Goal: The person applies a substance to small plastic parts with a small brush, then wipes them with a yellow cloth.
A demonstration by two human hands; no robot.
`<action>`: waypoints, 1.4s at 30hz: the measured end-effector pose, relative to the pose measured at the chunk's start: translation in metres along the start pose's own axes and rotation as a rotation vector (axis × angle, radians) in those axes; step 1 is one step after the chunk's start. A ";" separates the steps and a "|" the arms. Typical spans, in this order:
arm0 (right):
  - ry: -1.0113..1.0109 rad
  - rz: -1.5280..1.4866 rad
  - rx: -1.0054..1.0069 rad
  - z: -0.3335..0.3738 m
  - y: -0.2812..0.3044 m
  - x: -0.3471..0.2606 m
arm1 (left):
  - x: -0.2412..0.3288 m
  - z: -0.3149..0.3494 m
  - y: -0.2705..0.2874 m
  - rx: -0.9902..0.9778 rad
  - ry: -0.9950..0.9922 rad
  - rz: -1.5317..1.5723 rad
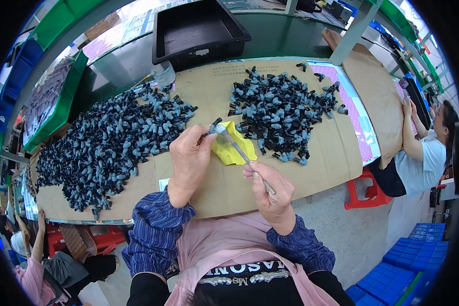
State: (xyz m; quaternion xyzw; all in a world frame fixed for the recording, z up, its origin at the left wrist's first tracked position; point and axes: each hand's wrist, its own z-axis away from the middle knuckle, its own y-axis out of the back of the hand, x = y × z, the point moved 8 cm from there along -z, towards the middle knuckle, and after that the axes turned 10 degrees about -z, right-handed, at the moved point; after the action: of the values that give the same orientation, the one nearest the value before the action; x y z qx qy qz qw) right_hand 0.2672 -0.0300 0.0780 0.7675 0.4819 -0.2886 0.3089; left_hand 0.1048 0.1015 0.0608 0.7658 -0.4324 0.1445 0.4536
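My left hand (pixel 191 150) pinches a small black-and-grey plastic part (pixel 216 123) between thumb and fingers. A slim, pen-like grey tool (pixel 242 153) is gripped in my right hand (pixel 273 191), its far end against or just beside that part. Whether the tip is a blade or a brush is too small to tell. Below the tool lies a yellow cloth or sheet (pixel 232 153) on the cardboard. To the left spreads a large pile of similar parts (pixel 117 135), and a smaller pile (pixel 278 104) sits to the right beyond my hands.
Cardboard (pixel 331 158) covers the table. At the back stand a black plastic tray (pixel 201 51) and a clear cup (pixel 163 74). A green bin (pixel 61 112) is at left. One person works at right near a red stool (pixel 367 191); others sit at lower left. Blue crates (pixel 403 260) are at lower right.
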 end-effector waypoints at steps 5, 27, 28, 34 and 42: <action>0.012 0.001 -0.008 0.008 0.000 -0.003 | -0.026 0.005 -0.009 -0.039 0.210 0.243; -0.045 -0.155 0.151 0.004 0.038 0.012 | -0.027 -0.026 0.059 -0.044 -0.038 -0.644; -0.092 -0.201 0.200 0.007 0.045 0.020 | -0.015 -0.035 0.069 0.040 -0.206 -0.786; -0.232 -0.254 0.359 0.012 0.068 0.033 | 0.001 -0.068 -0.044 -0.386 -0.389 -0.247; -0.248 -0.221 0.406 0.021 0.083 0.037 | 0.002 -0.066 -0.125 -0.638 -0.443 -0.479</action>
State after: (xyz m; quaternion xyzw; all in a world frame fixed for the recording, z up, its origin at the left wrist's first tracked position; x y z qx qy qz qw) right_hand 0.3542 -0.0536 0.0529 0.7151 0.4536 -0.5033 0.1719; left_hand 0.2164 0.1810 0.0266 0.6786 -0.3524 -0.2720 0.5842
